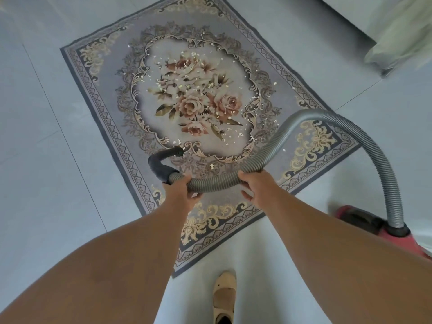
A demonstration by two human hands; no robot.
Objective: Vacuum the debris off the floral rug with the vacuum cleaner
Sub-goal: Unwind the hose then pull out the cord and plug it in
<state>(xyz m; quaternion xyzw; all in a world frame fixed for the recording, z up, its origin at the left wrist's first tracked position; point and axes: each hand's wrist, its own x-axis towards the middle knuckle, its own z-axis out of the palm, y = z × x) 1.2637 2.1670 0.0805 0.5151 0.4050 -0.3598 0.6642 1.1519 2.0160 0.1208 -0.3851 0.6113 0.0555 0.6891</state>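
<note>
A grey floral rug [112,127] lies slanted on the pale tiled floor, with small pale bits of debris [230,134] scattered over its rose centre and lower right. A ribbed grey vacuum hose [350,127] arcs from the red vacuum cleaner [418,244] at the right edge to my hands. My left hand [181,190] grips the hose just behind its curved black nozzle end [159,166], whose mouth points at the rug. My right hand [256,187] holds the hose a little farther back.
My foot in a beige shoe [224,298] stands on the tiles below the rug's near corner. A pale piece of furniture with greenish fabric [397,36] sits at the top right. White floor tiles [46,160] surround the rug.
</note>
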